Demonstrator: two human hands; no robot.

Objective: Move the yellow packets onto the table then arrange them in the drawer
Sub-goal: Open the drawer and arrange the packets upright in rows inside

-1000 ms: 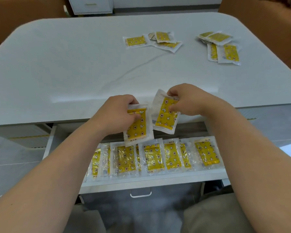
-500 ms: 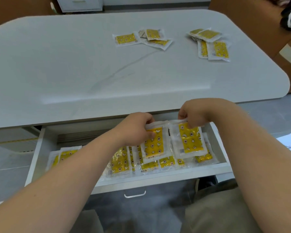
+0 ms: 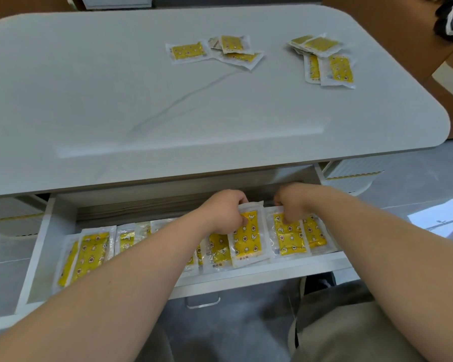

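Left hand (image 3: pixel 222 212) pinches a packet (image 3: pixel 246 239) and right hand (image 3: pixel 293 202) its neighbour (image 3: pixel 289 237) by their rear ends, long axes pointing to the drawer (image 3: pixel 272 269) front.

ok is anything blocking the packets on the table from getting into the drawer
Nothing visible does: the left cluster and right cluster lie on open tabletop, and the drawer is pulled open.

left hand (image 3: pixel 224 214) pinches 1 yellow packet (image 3: pixel 247 239) and right hand (image 3: pixel 294 202) a 2nd packet (image 3: pixel 289 240) in the open drawer (image 3: pixel 246 277).
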